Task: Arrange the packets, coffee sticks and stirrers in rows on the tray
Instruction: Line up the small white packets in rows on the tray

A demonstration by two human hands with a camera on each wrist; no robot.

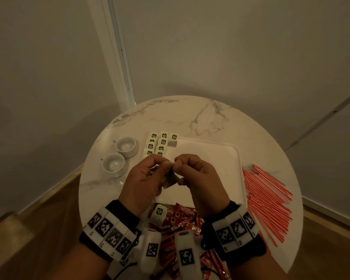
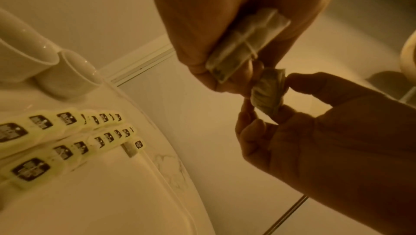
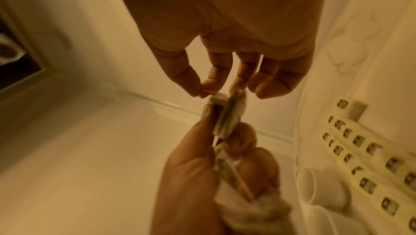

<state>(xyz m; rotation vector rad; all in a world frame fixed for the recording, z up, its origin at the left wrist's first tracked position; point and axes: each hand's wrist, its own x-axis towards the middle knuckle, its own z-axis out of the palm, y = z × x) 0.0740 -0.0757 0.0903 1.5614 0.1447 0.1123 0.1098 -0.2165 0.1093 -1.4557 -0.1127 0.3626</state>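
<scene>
Above the near left part of a white tray (image 1: 226, 158), both hands raised and meeting over a small bundle of packets. Left hand (image 1: 143, 182) curled around several tea-bag packets (image 2: 245, 46), gripped between thumb and fingers, with their edges sticking out past the fingertips. Right hand (image 1: 198, 178) pinching one crumpled packet (image 2: 268, 91) between thumb and forefinger, right against the left hand's bundle; remaining fingers loosely curled. From the right wrist view, same meeting of fingertips (image 3: 211, 85) on the packet end, though blurred there. Along the tray's left edge, two neat rows of pale packets with dark labels (image 1: 156, 146), overlapping one another and running from the far left corner toward the near side, with one single packet (image 1: 173, 138) beginning a third row at the far edge. Rest of the tray bare. Tray resting on a round marble table (image 1: 190, 114). Left of the tray, two white cups (image 1: 120, 156) side by side and touching, near the table's left edge. At the table's right edge, just beside the tray, a loose heap of red stirrers (image 1: 269, 201), lying roughly parallel and slanting. At the near edge, under the wrists, a jumbled pile of red coffee sticks (image 1: 180, 221) with one more pale packet (image 1: 159, 213) lying on top. Dim, warm light throughout.
</scene>
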